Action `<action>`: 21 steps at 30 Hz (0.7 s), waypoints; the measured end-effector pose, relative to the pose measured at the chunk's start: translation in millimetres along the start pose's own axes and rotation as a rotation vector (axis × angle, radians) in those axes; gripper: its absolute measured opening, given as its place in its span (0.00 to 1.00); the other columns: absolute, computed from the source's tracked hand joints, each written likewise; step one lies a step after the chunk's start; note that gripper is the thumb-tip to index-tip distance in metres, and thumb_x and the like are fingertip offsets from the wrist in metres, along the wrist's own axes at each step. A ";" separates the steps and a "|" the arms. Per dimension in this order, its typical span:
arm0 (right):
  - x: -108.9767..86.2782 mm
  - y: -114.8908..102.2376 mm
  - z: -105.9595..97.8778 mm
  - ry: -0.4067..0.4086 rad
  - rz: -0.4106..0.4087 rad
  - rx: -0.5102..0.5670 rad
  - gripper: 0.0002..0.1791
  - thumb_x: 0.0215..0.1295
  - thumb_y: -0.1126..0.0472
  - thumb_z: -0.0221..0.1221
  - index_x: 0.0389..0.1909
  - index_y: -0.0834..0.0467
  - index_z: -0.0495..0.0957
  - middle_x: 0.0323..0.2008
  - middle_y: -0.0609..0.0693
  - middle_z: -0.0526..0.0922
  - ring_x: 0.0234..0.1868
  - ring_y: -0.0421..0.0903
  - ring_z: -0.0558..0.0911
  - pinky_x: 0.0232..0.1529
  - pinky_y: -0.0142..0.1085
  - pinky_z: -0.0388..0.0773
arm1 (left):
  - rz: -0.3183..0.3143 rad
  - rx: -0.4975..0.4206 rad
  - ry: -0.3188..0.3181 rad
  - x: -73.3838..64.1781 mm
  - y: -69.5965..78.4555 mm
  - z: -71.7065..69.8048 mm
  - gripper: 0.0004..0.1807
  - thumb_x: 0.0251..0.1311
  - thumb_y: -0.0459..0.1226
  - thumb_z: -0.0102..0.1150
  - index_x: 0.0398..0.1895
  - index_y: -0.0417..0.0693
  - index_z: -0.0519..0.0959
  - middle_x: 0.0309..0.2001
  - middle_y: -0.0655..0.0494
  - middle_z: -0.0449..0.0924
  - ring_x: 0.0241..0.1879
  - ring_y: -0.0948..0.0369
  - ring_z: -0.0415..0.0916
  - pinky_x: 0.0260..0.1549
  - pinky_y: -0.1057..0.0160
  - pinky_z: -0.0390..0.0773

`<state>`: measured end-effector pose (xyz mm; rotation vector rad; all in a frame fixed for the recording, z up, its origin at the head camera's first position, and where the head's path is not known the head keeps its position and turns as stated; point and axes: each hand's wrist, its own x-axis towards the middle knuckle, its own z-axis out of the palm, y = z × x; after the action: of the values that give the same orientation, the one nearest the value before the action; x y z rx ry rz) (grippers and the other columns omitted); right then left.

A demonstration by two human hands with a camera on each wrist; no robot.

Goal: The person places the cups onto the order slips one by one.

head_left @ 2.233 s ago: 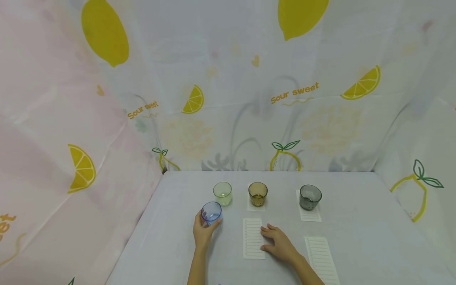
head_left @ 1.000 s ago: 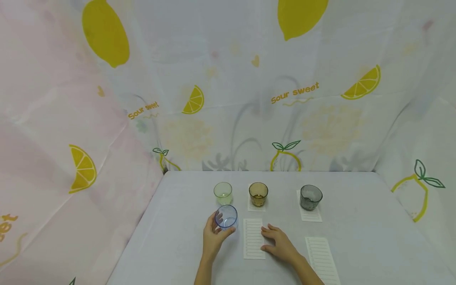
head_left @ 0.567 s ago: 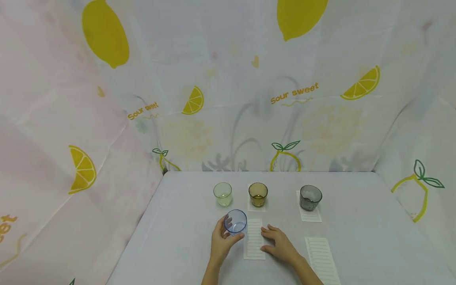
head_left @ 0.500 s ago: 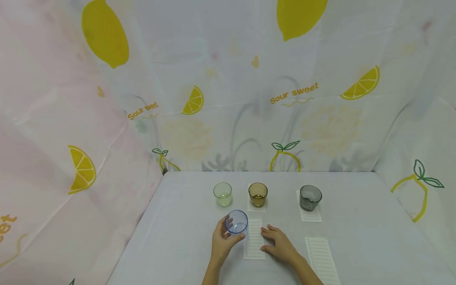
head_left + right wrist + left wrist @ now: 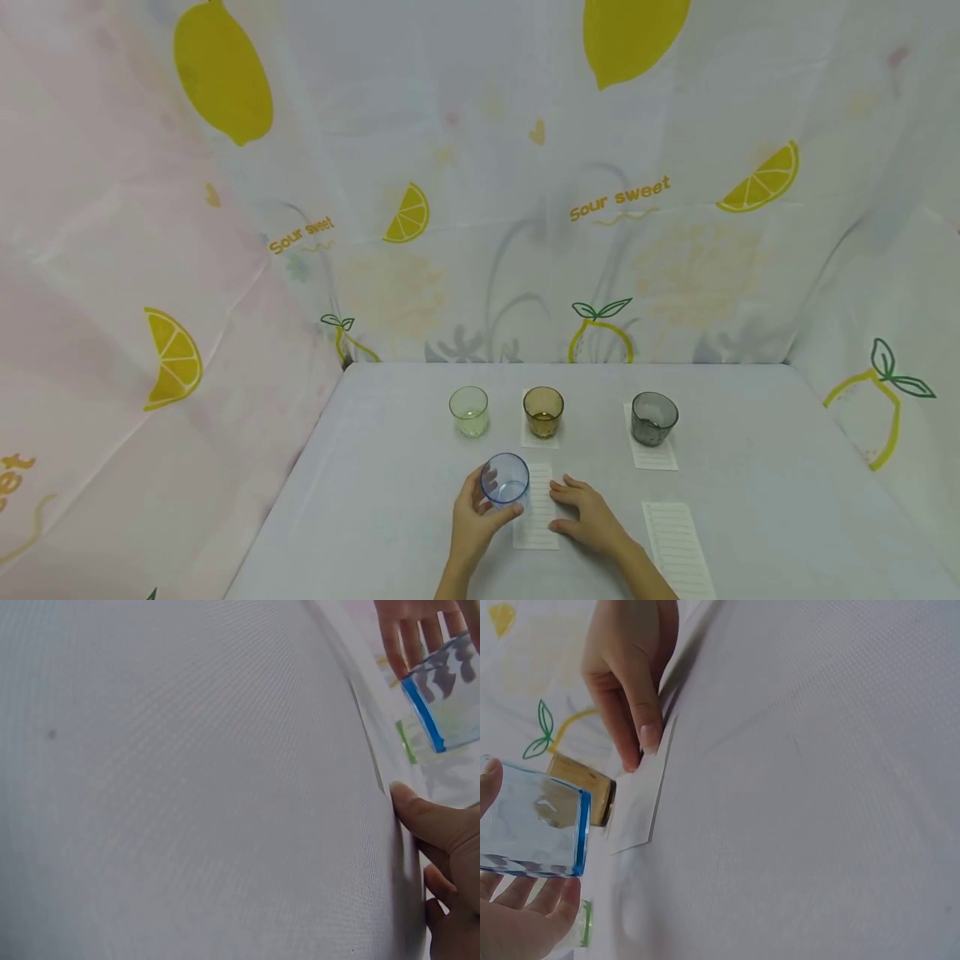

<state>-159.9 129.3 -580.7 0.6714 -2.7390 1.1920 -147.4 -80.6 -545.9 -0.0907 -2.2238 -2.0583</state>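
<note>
My left hand point(image 5: 471, 527) holds a clear blue glass cup point(image 5: 506, 483) by its sides, thumb in front and fingers behind. The cup is upright over the left part of a lined paper slip point(image 5: 538, 527). In the left wrist view a gap shows between the blue cup's base point(image 5: 582, 832) and the tabletop. My right hand point(image 5: 588, 518) rests at the slip's right edge, its thumb and fingertips touching the paper. In the right wrist view the right thumb point(image 5: 431, 821) lies on the slip's edge.
A pale green glass cup point(image 5: 469, 412) stands on the white cloth at the back left. An amber cup point(image 5: 543, 411) and a grey cup point(image 5: 654, 418) each stand on a lined slip. Another lined slip point(image 5: 678, 550) lies at the front right. Lemon-printed cloth point(image 5: 480, 167) walls the table.
My left hand has carried the blue cup rightward and nearer to me, from beside the green cup to over the front slip. My right hand has stayed at the slip's edge.
</note>
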 end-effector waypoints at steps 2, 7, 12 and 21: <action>-0.4 -0.2 0.2 0.002 0.002 -0.002 0.27 0.47 0.58 0.70 0.46 0.70 0.79 0.52 0.60 0.79 0.58 0.65 0.71 0.55 0.58 0.67 | -0.003 -0.013 -0.001 -1.1 -1.3 1.7 0.42 0.39 0.30 0.74 0.60 0.28 0.65 0.55 0.32 0.72 0.56 0.40 0.70 0.47 0.58 0.77; -1.0 -1.2 -0.1 0.022 -0.012 -0.007 0.26 0.46 0.58 0.70 0.45 0.70 0.79 0.51 0.60 0.80 0.57 0.65 0.72 0.54 0.58 0.67 | 0.013 -0.019 -0.021 -3.4 -3.9 6.0 0.41 0.39 0.30 0.74 0.60 0.28 0.65 0.55 0.32 0.72 0.54 0.40 0.71 0.46 0.59 0.77; -1.1 -1.5 -1.4 0.028 -0.039 -0.017 0.26 0.46 0.58 0.71 0.45 0.70 0.80 0.50 0.60 0.80 0.56 0.66 0.73 0.53 0.58 0.68 | 0.024 -0.004 -0.041 -5.9 -6.3 11.1 0.41 0.39 0.30 0.74 0.59 0.28 0.66 0.54 0.34 0.73 0.54 0.41 0.72 0.48 0.55 0.77; -0.2 -0.3 -1.3 0.018 -0.035 -0.014 0.27 0.47 0.57 0.70 0.46 0.71 0.79 0.51 0.60 0.80 0.56 0.66 0.72 0.54 0.58 0.68 | 0.047 -0.021 -0.056 -6.3 -10.2 18.3 0.40 0.38 0.28 0.74 0.59 0.28 0.67 0.53 0.34 0.74 0.53 0.41 0.72 0.46 0.55 0.77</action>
<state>-159.7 130.1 -579.7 0.7010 -2.7068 1.1641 -143.1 -63.1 -558.0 -0.2024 -2.2096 -2.0799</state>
